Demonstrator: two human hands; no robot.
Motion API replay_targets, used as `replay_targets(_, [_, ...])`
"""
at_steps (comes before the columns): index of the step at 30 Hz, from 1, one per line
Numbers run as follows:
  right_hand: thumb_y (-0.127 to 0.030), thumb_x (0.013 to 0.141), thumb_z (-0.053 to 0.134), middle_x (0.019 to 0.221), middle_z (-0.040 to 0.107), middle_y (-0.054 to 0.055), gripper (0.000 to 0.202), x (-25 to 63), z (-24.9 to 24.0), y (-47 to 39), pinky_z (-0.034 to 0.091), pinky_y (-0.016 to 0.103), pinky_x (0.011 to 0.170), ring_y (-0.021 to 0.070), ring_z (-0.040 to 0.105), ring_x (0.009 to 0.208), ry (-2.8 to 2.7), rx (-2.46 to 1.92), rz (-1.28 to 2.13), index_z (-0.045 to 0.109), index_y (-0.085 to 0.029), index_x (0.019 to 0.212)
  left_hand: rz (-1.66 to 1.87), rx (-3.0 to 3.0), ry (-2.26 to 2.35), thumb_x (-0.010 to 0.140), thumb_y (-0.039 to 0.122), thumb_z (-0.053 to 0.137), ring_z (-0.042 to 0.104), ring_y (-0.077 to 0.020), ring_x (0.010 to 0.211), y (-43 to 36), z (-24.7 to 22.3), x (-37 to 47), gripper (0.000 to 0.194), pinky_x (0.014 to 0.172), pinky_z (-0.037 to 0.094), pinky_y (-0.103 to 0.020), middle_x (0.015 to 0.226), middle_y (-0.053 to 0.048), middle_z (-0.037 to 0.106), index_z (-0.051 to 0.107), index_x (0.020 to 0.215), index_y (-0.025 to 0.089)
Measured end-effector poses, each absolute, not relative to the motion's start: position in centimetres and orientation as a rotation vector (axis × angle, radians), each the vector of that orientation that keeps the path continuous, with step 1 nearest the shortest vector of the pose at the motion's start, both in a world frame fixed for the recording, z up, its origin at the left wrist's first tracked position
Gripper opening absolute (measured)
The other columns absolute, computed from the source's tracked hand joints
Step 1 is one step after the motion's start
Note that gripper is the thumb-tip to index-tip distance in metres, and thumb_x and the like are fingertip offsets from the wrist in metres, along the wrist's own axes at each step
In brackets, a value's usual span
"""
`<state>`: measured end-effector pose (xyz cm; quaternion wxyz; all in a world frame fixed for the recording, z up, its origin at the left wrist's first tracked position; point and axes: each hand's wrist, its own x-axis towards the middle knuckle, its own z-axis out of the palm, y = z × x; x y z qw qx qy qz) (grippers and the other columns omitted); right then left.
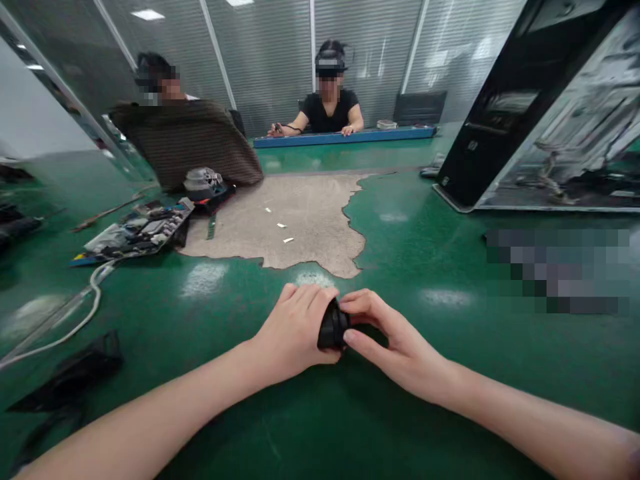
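A small black cylindrical object is held between my two hands, low in the centre of the head view, over the green table mat. My left hand wraps round its left side, with the fingers over the top and the thumb below. On its right end, the thumb and fingertips of my right hand pinch the rim. The part of the object inside my left palm is hidden.
Circuit boards and a white cable lie at the left, with a black item nearer. A black computer case stands at the right. Two people sit across, one behind a brown chair back. Paper scraps lie on a bare grey patch.
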<state>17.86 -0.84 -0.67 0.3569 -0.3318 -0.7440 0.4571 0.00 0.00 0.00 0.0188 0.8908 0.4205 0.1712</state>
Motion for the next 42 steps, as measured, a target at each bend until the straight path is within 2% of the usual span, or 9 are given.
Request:
replay_targets(9, [-0.017,0.083,0.05,0.1,0.053,0.003,0.025,17.84,-0.07,-0.78,0.047,0.034,0.084,0.0149,0.054,0.093,-1.903,-0.89,1.225,0.042,-0.022,0.106,0.565,2.749,1.289,0.061,0.029,0.059,0.052,-0.0244,0.086,0.25,0.13,-0.08,0.054,0.071,0.03,-0.035,0.095,-0.006,0.056,0.036,0.108,0.016])
replay_targets(14, [-0.017,0.08,0.054,0.102,0.05,0.005,0.025,18.01,-0.13,-0.88,0.047,0.035,0.085,0.0169,0.051,0.096,-1.943,-0.84,1.152,0.044,-0.021,0.103,0.567,2.768,1.289,0.06,0.029,0.059,0.053,-0.0241,0.084,0.18,0.16,-0.09,0.052,0.07,0.03,-0.035,0.092,-0.006,0.056,0.038,0.106,0.016])
replay_targets(19, [-0.019,0.082,0.052,0.102,0.049,0.005,0.016,18.18,-0.47,-0.74,0.046,0.036,0.086,0.0175,0.051,0.098,-1.927,-0.84,1.125,0.047,-0.021,0.097,0.567,2.761,1.293,0.06,0.029,0.059,0.053,-0.0237,0.083,0.15,0.18,-0.06,0.052,0.07,0.031,-0.035,0.091,-0.006,0.056,0.038,0.106,0.016])
replay_targets(27, [-0.018,0.082,0.052,0.101,0.053,0.004,0.027,17.89,-0.31,-0.74,0.046,0.036,0.087,0.016,0.054,0.095,-1.913,-0.896,1.2,0.042,-0.022,0.107,0.57,2.742,1.291,0.06,0.029,0.06,0.052,-0.0242,0.086,0.26,0.11,-0.03,0.055,0.072,0.031,-0.036,0.094,-0.006,0.056,0.037,0.108,0.016])
replay_targets(33, [-0.014,0.078,0.054,0.103,0.049,0.005,0.029,18.1,-0.22,-0.78,0.045,0.036,0.087,0.0173,0.05,0.097,-1.98,-0.845,1.076,0.043,-0.022,0.103,0.565,2.758,1.283,0.06,0.029,0.06,0.052,-0.0244,0.085,0.16,0.22,-0.07,0.053,0.071,0.031,-0.036,0.093,-0.006,0.056,0.037,0.106,0.016])
replay_targets(38, [-0.018,0.081,0.051,0.104,0.048,0.004,0.017,18.29,-0.43,-0.91,0.045,0.036,0.087,0.0172,0.05,0.099,-1.97,-0.832,1.064,0.046,-0.022,0.096,0.571,2.757,1.292,0.06,0.029,0.06,0.053,-0.024,0.084,0.19,0.26,-0.06,0.052,0.07,0.031,-0.035,0.091,-0.006,0.056,0.038,0.106,0.016])
replay_targets(42, [-0.018,0.081,0.052,0.101,0.051,0.004,0.022,18.11,-0.47,-0.78,0.047,0.034,0.086,0.0161,0.052,0.096,-1.921,-0.859,1.137,0.044,-0.022,0.101,0.565,2.753,1.297,0.06,0.029,0.06,0.053,-0.0241,0.084,0.23,0.17,-0.03,0.053,0.07,0.031,-0.035,0.091,-0.006,0.056,0.038,0.107,0.016])
